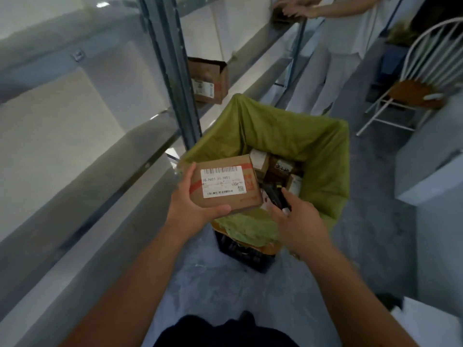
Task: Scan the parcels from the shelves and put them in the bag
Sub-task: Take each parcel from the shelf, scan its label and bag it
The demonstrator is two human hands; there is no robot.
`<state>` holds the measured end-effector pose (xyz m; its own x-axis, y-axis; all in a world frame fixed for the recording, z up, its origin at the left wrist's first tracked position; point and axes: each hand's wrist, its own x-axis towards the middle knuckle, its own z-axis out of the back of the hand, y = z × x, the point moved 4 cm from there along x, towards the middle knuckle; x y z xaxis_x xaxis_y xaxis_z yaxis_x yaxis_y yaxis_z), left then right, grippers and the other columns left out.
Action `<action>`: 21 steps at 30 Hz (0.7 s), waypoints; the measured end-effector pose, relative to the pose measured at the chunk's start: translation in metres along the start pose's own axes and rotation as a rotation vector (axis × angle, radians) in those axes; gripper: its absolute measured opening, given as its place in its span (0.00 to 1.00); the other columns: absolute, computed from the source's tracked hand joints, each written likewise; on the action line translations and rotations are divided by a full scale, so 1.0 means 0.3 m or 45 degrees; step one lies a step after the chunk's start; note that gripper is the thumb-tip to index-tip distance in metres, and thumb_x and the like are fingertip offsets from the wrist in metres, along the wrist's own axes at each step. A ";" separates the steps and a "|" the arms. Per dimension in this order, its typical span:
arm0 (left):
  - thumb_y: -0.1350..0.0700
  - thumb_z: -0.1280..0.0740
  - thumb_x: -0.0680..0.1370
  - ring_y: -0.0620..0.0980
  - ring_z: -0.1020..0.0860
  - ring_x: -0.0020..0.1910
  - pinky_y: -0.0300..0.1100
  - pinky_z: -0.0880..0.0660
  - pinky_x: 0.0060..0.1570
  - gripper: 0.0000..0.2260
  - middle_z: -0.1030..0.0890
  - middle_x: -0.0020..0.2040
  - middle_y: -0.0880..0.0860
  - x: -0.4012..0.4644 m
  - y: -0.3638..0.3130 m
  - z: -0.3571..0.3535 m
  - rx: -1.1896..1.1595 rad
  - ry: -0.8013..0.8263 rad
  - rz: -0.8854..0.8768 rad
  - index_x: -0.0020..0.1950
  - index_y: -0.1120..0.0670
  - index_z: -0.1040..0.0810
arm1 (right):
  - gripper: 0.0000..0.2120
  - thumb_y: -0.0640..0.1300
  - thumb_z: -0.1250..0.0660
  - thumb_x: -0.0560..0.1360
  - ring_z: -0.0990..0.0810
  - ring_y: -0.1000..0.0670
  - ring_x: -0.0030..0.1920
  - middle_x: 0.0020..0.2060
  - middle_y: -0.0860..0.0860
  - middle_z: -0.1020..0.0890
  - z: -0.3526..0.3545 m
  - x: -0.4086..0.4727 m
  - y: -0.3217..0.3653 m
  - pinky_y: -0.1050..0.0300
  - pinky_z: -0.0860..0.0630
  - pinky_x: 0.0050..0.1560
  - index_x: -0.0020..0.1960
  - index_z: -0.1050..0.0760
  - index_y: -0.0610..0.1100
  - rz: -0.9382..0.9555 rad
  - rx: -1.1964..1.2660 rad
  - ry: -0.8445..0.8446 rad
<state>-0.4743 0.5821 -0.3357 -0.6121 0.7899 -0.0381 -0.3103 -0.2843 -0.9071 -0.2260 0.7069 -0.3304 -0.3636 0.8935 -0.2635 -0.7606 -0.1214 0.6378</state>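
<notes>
My left hand [190, 204] grips a brown cardboard parcel [246, 196] by its left side, white barcode label facing up, over the near left rim of the green bag [323, 156]. My right hand [298, 221] holds a black scanner [276, 196] just right of the parcel, above the bag's opening. Several small parcels [278, 169] lie inside the bag. The bag lines a black crate [243, 254] standing on the floor. Another brown parcel [210, 81] sits on a shelf behind the upright.
Grey metal shelving [105, 156] runs along my left, with an upright post [175, 71] near the bag. A second person [335, 46] in white stands ahead, hands on an upper shelf. A white chair [421, 78] and a white box [431, 169] are to the right.
</notes>
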 end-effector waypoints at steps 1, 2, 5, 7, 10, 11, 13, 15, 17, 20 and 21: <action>0.30 0.14 0.50 0.27 0.31 0.64 0.37 0.29 0.60 0.61 0.32 0.66 0.28 0.028 0.003 -0.028 0.001 0.019 0.028 0.76 0.22 0.45 | 0.34 0.67 0.38 0.79 0.19 0.48 0.54 0.62 0.47 0.21 0.012 0.018 -0.022 0.45 0.19 0.56 0.81 0.38 0.56 -0.025 0.020 -0.005; 0.30 0.14 0.50 0.29 0.30 0.65 0.37 0.28 0.61 0.61 0.32 0.67 0.30 0.055 0.006 -0.056 -0.005 0.045 0.058 0.77 0.25 0.44 | 0.34 0.66 0.37 0.79 0.19 0.48 0.54 0.62 0.47 0.21 0.023 0.037 -0.037 0.45 0.19 0.56 0.81 0.38 0.56 -0.049 0.037 -0.014; 0.34 0.13 0.52 0.42 0.27 0.69 0.48 0.25 0.68 0.62 0.30 0.70 0.38 0.144 0.024 -0.140 -0.034 0.139 0.170 0.80 0.30 0.44 | 0.34 0.66 0.36 0.79 0.20 0.47 0.56 0.66 0.47 0.23 0.047 0.093 -0.061 0.45 0.19 0.57 0.82 0.39 0.56 -0.127 0.061 -0.033; 0.36 0.13 0.54 0.46 0.29 0.70 0.52 0.24 0.69 0.62 0.30 0.68 0.37 0.210 0.045 -0.196 -0.063 0.192 0.257 0.81 0.31 0.44 | 0.35 0.66 0.37 0.79 0.20 0.47 0.56 0.67 0.47 0.23 0.056 0.135 -0.060 0.45 0.19 0.56 0.82 0.40 0.57 -0.155 0.044 -0.020; 0.39 0.13 0.59 0.49 0.30 0.72 0.55 0.25 0.68 0.58 0.31 0.70 0.39 0.326 0.083 -0.289 -0.101 0.254 0.383 0.81 0.32 0.44 | 0.34 0.65 0.37 0.80 0.20 0.47 0.55 0.67 0.46 0.23 0.071 0.205 -0.055 0.45 0.19 0.55 0.82 0.40 0.56 -0.182 0.004 -0.022; 0.41 0.13 0.61 0.51 0.31 0.73 0.56 0.26 0.69 0.57 0.31 0.73 0.41 0.366 0.095 -0.323 -0.101 0.272 0.416 0.81 0.33 0.44 | 0.34 0.65 0.38 0.80 0.20 0.46 0.56 0.68 0.46 0.23 0.080 0.228 -0.057 0.46 0.19 0.56 0.82 0.40 0.55 -0.192 -0.017 -0.034; 0.44 0.14 0.65 0.54 0.32 0.75 0.60 0.27 0.71 0.54 0.33 0.78 0.45 0.450 0.130 -0.381 -0.081 0.316 0.469 0.82 0.34 0.44 | 0.34 0.65 0.38 0.80 0.21 0.46 0.60 0.69 0.46 0.24 0.095 0.275 -0.057 0.48 0.21 0.56 0.82 0.40 0.54 -0.230 -0.084 -0.043; 0.44 0.16 0.67 0.55 0.31 0.75 0.61 0.27 0.71 0.52 0.33 0.80 0.48 0.528 0.180 -0.430 -0.070 0.377 0.544 0.82 0.34 0.45 | 0.34 0.65 0.38 0.80 0.23 0.45 0.64 0.71 0.46 0.24 0.096 0.319 -0.055 0.47 0.22 0.59 0.82 0.40 0.53 -0.284 -0.125 0.002; 0.44 0.17 0.69 0.56 0.30 0.74 0.61 0.27 0.70 0.50 0.33 0.80 0.49 0.603 0.232 -0.491 -0.056 0.487 0.644 0.83 0.34 0.46 | 0.34 0.65 0.38 0.80 0.24 0.45 0.65 0.71 0.46 0.25 0.087 0.372 -0.060 0.44 0.22 0.62 0.82 0.40 0.53 -0.350 -0.110 0.032; 0.48 0.18 0.72 0.58 0.30 0.73 0.59 0.26 0.69 0.49 0.34 0.80 0.51 0.681 0.328 -0.597 -0.038 0.657 0.822 0.84 0.37 0.46 | 0.34 0.65 0.37 0.80 0.23 0.46 0.64 0.71 0.47 0.25 0.071 0.442 -0.073 0.44 0.23 0.63 0.82 0.39 0.55 -0.461 -0.090 0.033; 0.50 0.18 0.72 0.59 0.29 0.72 0.57 0.25 0.67 0.49 0.34 0.80 0.52 0.704 0.358 -0.623 -0.052 0.659 0.887 0.84 0.39 0.45 | 0.34 0.65 0.37 0.80 0.23 0.46 0.64 0.71 0.47 0.25 0.062 0.461 -0.070 0.44 0.22 0.63 0.82 0.39 0.55 -0.491 -0.077 0.039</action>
<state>-0.5010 0.8199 -0.5193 -0.2422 0.5936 -0.7674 0.0451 -0.7832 -0.6201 -0.2502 0.8411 -0.3667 -0.0598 0.8654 -0.4975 -0.8747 0.1947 0.4439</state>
